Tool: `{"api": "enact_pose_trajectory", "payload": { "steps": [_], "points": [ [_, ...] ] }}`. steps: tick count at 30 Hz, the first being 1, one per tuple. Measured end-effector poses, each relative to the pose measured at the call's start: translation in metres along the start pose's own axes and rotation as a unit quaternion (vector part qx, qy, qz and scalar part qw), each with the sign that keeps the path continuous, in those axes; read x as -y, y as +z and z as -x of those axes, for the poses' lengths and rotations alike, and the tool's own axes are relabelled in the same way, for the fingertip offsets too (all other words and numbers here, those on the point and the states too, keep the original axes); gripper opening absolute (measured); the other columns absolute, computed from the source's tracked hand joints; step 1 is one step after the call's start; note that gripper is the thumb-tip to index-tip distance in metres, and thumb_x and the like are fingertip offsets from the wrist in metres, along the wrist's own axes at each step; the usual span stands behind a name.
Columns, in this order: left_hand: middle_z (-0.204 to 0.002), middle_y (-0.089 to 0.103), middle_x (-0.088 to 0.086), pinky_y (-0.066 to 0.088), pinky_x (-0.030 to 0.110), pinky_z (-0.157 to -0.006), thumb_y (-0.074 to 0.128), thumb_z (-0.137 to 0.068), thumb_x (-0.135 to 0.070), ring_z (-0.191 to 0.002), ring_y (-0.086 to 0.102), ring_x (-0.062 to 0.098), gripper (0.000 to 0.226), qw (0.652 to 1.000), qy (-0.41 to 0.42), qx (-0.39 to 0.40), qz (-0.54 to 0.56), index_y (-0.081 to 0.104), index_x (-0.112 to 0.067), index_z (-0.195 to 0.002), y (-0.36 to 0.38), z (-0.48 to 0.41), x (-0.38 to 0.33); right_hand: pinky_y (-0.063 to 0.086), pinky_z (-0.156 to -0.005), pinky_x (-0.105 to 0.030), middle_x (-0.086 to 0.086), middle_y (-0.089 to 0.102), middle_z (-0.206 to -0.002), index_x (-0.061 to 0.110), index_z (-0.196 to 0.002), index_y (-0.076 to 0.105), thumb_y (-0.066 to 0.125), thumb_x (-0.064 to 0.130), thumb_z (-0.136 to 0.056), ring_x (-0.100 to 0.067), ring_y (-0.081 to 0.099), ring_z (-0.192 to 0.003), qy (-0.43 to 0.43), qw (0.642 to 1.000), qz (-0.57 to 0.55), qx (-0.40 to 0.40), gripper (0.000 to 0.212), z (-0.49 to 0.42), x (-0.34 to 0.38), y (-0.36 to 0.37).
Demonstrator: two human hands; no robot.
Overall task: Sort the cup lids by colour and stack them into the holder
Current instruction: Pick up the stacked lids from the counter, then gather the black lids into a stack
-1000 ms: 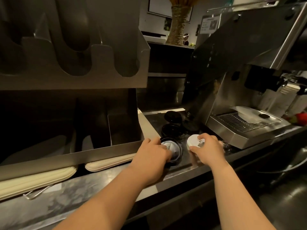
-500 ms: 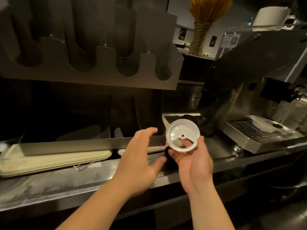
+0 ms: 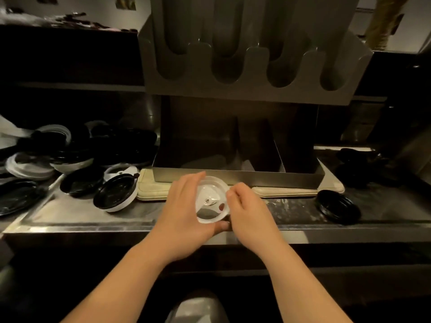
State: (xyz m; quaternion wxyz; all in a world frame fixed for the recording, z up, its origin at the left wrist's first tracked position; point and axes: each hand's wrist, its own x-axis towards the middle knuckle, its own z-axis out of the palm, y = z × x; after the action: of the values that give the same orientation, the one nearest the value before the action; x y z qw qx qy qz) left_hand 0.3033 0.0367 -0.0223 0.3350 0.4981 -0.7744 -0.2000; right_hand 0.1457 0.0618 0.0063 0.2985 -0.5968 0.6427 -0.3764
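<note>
- My left hand (image 3: pixel 184 210) is clamped on the white lid (image 3: pixel 211 201), with the fingers over its far-left rim and the thumb under the near edge.
- My right hand (image 3: pixel 247 206) is close in on the other side, its curled fingertips at the lid's right rim. I cannot tell whether they pinch it or only touch.
- The lid is held up off the tabletop (image 3: pixel 81 213), just in front of the steel bin (image 3: pixel 238 179). It is tilted so its face looks back at me (being round, it has no long axis; what counts is where the flat face points).
- The holder (image 3: pixel 247 73) hangs above and a little beyond both hands, with its upright slots opening toward me. The second slot from the left sits almost straight over the lid.
- I judge the coming move to be up and away from me. The left hand has the surer hold, so it should carry, and the lid likely needs levelling to drop in.
- The mixed lid pile (image 3: pixel 77 159) lies well off to my left, and a lone black lid (image 3: pixel 337 206) lies to my right.
</note>
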Motion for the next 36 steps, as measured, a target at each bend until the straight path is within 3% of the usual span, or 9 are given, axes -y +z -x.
{"api": "enact_pose_trajectory", "payload": {
  "steps": [4,8,10,13,16,23,27,30,36],
  "points": [
    [-0.146,0.025,-0.014,0.025,0.025,-0.110,0.086,-0.064,-0.056,-0.136,0.023,0.007,0.110,0.994,-0.027,0.054,-0.088,0.025,-0.032,-0.152,-0.028,-0.001,0.031,0.046,-0.070,-0.029,0.011,0.062,-0.083,0.032,-0.088,0.061,0.043,0.048,-0.102,-0.007,0.058,-0.081,-0.064,0.991,0.120,0.003,0.028,-0.013,0.000,0.006],
    [-0.150,0.030,-0.010,0.024,0.040,-0.116,0.087,-0.061,-0.055,-0.141,0.020,0.016,0.114,0.989,-0.051,0.090,-0.103,0.024,-0.036,-0.153,-0.031,-0.003,0.034,0.046,-0.084,-0.030,0.015,0.060,-0.102,0.031,-0.103,0.065,0.058,0.050,-0.095,-0.011,0.053,-0.106,-0.036,0.955,0.180,-0.234,0.022,-0.016,-0.037,-0.060],
    [-0.152,0.032,-0.009,0.022,0.043,-0.117,0.088,-0.059,-0.056,-0.142,0.018,0.017,0.115,0.987,-0.050,0.100,-0.112,0.022,-0.040,-0.153,-0.027,-0.004,0.032,0.040,-0.100,-0.041,0.004,0.054,-0.128,0.030,-0.122,0.058,0.066,0.057,-0.087,-0.021,0.042,-0.126,0.050,0.916,0.245,-0.314,0.045,-0.014,-0.066,-0.106],
    [-0.152,0.034,-0.011,0.023,0.047,-0.117,0.082,-0.053,-0.068,-0.142,0.019,0.019,0.117,0.982,-0.055,0.116,-0.135,0.015,-0.051,-0.147,-0.024,-0.002,0.029,0.025,-0.115,-0.055,-0.007,0.032,-0.156,0.025,-0.147,0.034,0.074,0.067,-0.075,-0.032,0.024,-0.144,0.212,0.922,0.242,-0.215,0.093,-0.011,-0.095,-0.154],
    [-0.147,0.042,-0.008,0.027,0.048,-0.112,0.061,-0.043,-0.086,-0.137,0.027,0.023,0.112,0.982,-0.052,0.101,-0.152,0.018,-0.056,-0.142,-0.018,-0.001,0.029,0.026,-0.113,-0.054,-0.009,0.039,-0.151,0.025,-0.148,0.027,0.077,0.063,-0.075,-0.034,0.029,-0.142,0.242,0.941,0.190,-0.143,0.096,-0.009,-0.107,-0.163],
    [-0.142,0.036,-0.012,0.025,0.047,-0.110,0.060,-0.043,-0.085,-0.136,0.027,0.022,0.119,0.986,-0.017,0.050,-0.157,0.030,-0.044,-0.150,-0.019,0.009,0.020,0.037,-0.111,-0.044,0.007,0.037,-0.138,0.045,-0.134,0.030,0.087,0.028,-0.074,-0.023,0.037,-0.134,0.063,0.980,0.076,-0.173,0.084,0.009,-0.115,-0.144],
    [-0.129,0.037,-0.033,0.026,0.023,-0.106,0.074,-0.068,-0.070,-0.128,0.032,-0.004,0.082,0.998,0.039,0.003,-0.052,0.036,-0.052,-0.139,-0.015,0.013,-0.023,0.037,-0.108,-0.023,0.020,0.036,-0.144,0.053,-0.138,0.028,0.089,0.020,-0.073,-0.001,0.037,-0.136,-0.076,0.990,0.026,-0.115,0.096,0.020,-0.095,-0.122],
    [-0.118,0.053,-0.034,0.042,0.012,-0.084,0.067,-0.085,-0.048,-0.112,0.052,-0.010,0.055,0.997,0.015,0.011,0.079,0.038,-0.057,-0.131,0.003,0.003,-0.067,0.029,-0.101,-0.009,0.036,0.033,-0.143,0.065,-0.138,0.020,0.089,0.022,-0.074,0.014,0.031,-0.135,-0.118,0.991,0.028,-0.065,0.104,0.021,-0.079,-0.112],
    [-0.108,0.072,-0.018,0.056,0.018,-0.077,0.057,-0.101,-0.030,-0.107,0.066,0.004,0.026,0.948,-0.130,0.091,0.275,0.065,-0.038,-0.125,0.048,-0.035,-0.101,0.031,-0.117,-0.029,0.036,0.029,-0.153,0.063,-0.148,0.012,0.083,0.020,-0.082,0.007,0.025,-0.145,-0.108,0.993,0.041,0.031,0.107,0.018,-0.069,-0.114]
  ]
}}
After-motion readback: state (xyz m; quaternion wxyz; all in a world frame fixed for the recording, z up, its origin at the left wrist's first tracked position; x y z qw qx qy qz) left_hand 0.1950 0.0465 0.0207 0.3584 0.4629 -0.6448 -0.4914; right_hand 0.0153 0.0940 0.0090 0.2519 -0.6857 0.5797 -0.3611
